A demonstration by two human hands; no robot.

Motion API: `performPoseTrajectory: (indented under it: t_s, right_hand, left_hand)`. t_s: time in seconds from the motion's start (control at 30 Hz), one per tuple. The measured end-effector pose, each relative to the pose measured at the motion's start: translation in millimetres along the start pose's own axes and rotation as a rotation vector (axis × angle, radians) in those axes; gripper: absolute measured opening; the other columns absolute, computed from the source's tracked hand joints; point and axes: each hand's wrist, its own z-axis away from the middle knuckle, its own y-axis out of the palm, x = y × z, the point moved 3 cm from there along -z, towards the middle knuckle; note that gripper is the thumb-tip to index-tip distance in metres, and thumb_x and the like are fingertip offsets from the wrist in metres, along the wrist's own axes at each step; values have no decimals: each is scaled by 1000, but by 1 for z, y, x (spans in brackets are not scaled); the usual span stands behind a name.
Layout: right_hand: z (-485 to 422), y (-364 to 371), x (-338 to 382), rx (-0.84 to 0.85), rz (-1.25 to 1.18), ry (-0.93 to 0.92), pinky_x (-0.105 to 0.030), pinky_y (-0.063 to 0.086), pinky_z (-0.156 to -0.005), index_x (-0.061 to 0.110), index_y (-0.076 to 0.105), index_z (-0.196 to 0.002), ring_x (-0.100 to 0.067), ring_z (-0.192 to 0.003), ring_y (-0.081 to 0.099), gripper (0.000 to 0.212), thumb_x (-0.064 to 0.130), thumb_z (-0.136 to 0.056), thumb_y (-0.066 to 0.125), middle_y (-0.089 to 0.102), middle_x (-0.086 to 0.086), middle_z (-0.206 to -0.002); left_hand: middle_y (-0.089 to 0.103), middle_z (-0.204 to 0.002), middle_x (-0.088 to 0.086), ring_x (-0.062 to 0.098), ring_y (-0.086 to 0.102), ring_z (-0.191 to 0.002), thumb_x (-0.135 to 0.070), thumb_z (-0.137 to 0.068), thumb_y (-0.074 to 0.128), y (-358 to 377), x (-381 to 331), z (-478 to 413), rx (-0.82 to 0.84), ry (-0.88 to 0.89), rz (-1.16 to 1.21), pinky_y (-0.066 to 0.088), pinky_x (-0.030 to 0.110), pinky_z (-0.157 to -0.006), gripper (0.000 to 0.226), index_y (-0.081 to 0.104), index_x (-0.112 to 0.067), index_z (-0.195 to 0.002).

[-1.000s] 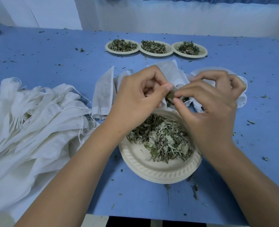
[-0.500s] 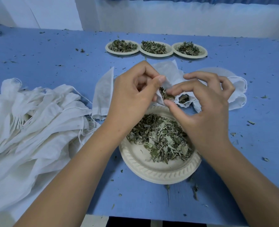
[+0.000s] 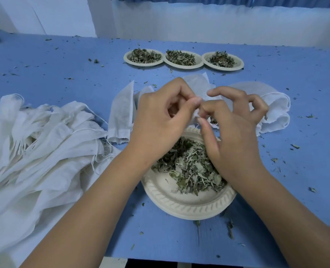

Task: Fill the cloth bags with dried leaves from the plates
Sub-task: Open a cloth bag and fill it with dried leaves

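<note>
Left hand (image 3: 160, 120), grip pinching the mouth of a cloth bag (image 3: 272, 117) over the far rim of a paper plate (image 3: 179, 206) of dried leaves (image 3: 191, 165) near the desk's (image 3: 63, 74) front edge. Right hand (image 3: 235, 132), grip narrow at the same mouth; hold on cloth cannot be told. Empty bags (image 3: 44, 144) heaped at the left edge.

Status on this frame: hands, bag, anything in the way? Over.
Left hand and right hand pinch cloth bag mouth. Some leaves inside; near plate heaped. Nothing in the way.
</note>
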Motion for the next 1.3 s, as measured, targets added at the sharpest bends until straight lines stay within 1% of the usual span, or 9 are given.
performPoseTrajectory:
  t_s: [0.1,0.33,0.63,0.73,0.8,0.9,1.1,1.2,1.3]
  right_hand:
    - [1,3,0,143,-51,14,-35,15,-100,7,57,-91,-15,-126,39,15,11,-81,48,60,4,-90]
    - [6,14,-2,521,143,24,-51,1,-114,17,63,-105,-19,-142,21,38,34,-81,38,62,12,-115]
    - [0,-16,-16,-17,-219,115,-43,31,-100,11,66,-80,-9,-103,53,18,17,-86,51,66,8,-83]
    - [1,-2,-20,378,-411,216,-24,47,-85,16,65,-85,-3,-83,58,10,6,-85,66,64,9,-86]
    - [7,10,-17,716,-408,155,-19,45,-93,20,69,-100,0,-97,58,25,0,-85,66,63,10,-103]
    - [16,22,-13,898,-384,62,-22,34,-105,19,69,-113,-6,-119,49,46,-14,-87,51,59,8,-124]
    - [12,21,-15,880,-325,141,-22,38,-98,17,69,-114,-11,-108,54,37,-6,-86,61,62,3,-111]
    - [11,25,-15,855,-287,119,-18,36,-93,11,71,-108,-11,-100,53,28,-3,-84,66,63,1,-103]
    - [8,21,-16,767,-305,115,-19,38,-87,7,74,-100,-9,-88,52,20,1,-81,72,65,0,-92]
  left_hand:
    - [58,-59,10,26,55,-52,-9,-91,63,-1,-1,1,5,18,18,45,35,-51,14,60,-10,-78]
    - [61,-62,11,33,55,-53,-12,-91,64,3,-5,4,79,8,78,46,40,-48,17,59,-18,-76]
    - [56,-60,6,26,55,-55,-18,-94,62,-10,4,-1,-223,5,-81,46,41,-53,21,55,-25,-76]
    - [59,-62,-1,26,61,-59,-22,-95,59,-29,8,-5,-495,15,-145,49,47,-59,23,50,-33,-76]
    - [59,-61,-7,22,64,-60,-23,-95,58,-36,9,-8,-557,38,-176,50,48,-61,24,47,-35,-76]
    - [57,-62,-13,11,66,-61,-22,-96,58,-35,10,-10,-499,134,-238,51,43,-58,20,51,-31,-79]
    - [61,-68,7,22,62,-61,-12,-96,57,-23,15,-13,-155,347,-375,49,36,-57,19,61,1,-81]
    - [62,-72,3,17,60,-67,-16,-95,59,-19,23,-17,49,280,-450,51,36,-62,17,63,-3,-85]
    - [63,-68,1,17,62,-64,-18,-92,65,-18,29,-15,38,125,-385,52,41,-61,12,63,-10,-83]
